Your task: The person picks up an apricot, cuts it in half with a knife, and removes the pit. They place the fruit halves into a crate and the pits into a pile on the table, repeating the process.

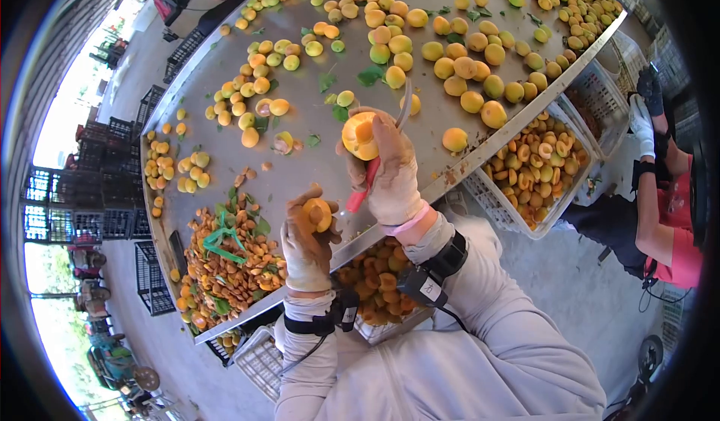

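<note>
My left hand, in a stained white glove, is closed around an apricot half with its cut face up. My right hand, gloved too, holds a second apricot half between thumb and fingers. A knife with a red handle is also gripped in that hand, its curved blade pointing away past the thumb. Both hands are over the near edge of a metal table. To the left of my left hand lies a heap of brown apricot pits with leaves and a green strip.
Whole apricots are spread over the far table. Below the edge, a crate of apricot halves stands before me, another white crate to the right. A person is at the right; black crates are stacked left.
</note>
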`<action>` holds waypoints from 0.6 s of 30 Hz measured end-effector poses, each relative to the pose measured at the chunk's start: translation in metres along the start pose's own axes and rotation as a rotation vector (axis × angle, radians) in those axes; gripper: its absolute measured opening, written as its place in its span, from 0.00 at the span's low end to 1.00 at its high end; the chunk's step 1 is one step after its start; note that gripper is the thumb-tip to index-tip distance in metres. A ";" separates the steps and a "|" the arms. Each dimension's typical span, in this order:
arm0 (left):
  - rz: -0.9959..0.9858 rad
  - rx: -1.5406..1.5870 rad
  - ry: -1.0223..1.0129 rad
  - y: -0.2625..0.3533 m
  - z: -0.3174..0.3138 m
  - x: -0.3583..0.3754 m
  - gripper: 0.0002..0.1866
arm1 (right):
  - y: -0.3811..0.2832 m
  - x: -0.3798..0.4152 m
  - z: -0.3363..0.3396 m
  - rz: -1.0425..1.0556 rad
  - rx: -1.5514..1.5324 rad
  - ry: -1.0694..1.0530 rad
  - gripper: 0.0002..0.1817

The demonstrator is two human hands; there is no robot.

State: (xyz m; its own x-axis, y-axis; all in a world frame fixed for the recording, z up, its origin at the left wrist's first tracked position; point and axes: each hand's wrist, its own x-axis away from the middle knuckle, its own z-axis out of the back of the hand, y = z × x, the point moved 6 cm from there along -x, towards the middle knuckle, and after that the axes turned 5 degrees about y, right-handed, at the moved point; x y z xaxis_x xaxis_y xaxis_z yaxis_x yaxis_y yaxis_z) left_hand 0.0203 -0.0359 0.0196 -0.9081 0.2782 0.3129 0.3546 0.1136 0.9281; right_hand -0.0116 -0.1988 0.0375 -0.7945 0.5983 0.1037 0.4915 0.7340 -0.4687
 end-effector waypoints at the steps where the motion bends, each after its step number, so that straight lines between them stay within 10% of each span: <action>1: -0.012 -0.077 0.004 -0.003 -0.001 0.002 0.24 | -0.003 0.002 -0.003 0.053 0.007 0.007 0.17; 13: -0.015 -0.274 0.021 -0.023 -0.004 0.004 0.18 | -0.025 0.029 -0.030 0.474 0.508 -0.252 0.12; 18: 0.193 -0.263 0.041 -0.014 -0.017 0.010 0.14 | -0.022 0.011 -0.014 0.339 0.409 -0.145 0.08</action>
State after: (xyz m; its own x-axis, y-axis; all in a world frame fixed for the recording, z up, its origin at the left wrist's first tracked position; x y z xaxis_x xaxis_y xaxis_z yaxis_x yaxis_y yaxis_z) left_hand 0.0023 -0.0511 0.0137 -0.8398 0.2309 0.4913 0.4564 -0.1897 0.8693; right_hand -0.0263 -0.2036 0.0607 -0.6709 0.7080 -0.2205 0.5727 0.3058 -0.7606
